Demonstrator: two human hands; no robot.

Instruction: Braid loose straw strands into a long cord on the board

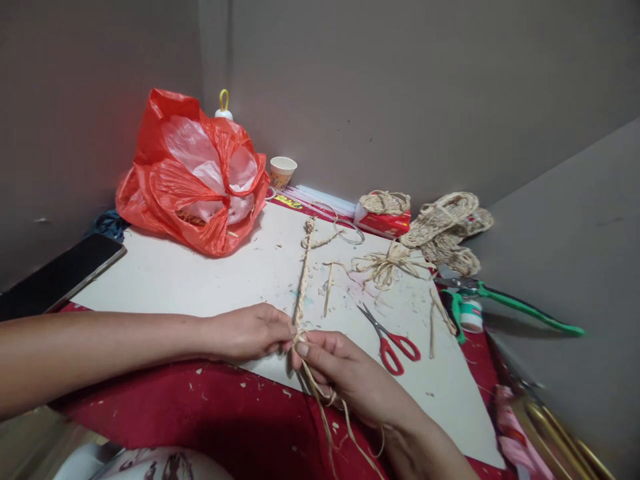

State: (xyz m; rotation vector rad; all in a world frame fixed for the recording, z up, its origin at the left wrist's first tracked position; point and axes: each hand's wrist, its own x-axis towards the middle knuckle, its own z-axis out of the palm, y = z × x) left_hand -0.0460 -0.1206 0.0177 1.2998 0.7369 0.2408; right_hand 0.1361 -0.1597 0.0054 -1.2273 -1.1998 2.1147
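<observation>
A thin braided cord of pale straw-like fibre [305, 280] runs down the white board, with a knotted top end. My left hand [255, 330] pinches its lower end from the left, fingers bent around it. From the right, my right hand [337, 367] grips the same spot between thumb and fingers, touching or nearly touching the left fingertips. Loose strands [320, 407] hang from the right hand past the board's near edge. Red-handled scissors [390, 340] lie slightly open to the right. Beyond them sits a loose bunch of fibre strips [389, 267].
The white board [200, 280] rests on a red cloth [200, 393]. A red plastic bag [200, 180], a paper cup [283, 172] and fibre hanks [445, 230] stand along the back. A phone [65, 270] lies left; green-handled cutters [520, 307] jut out at right.
</observation>
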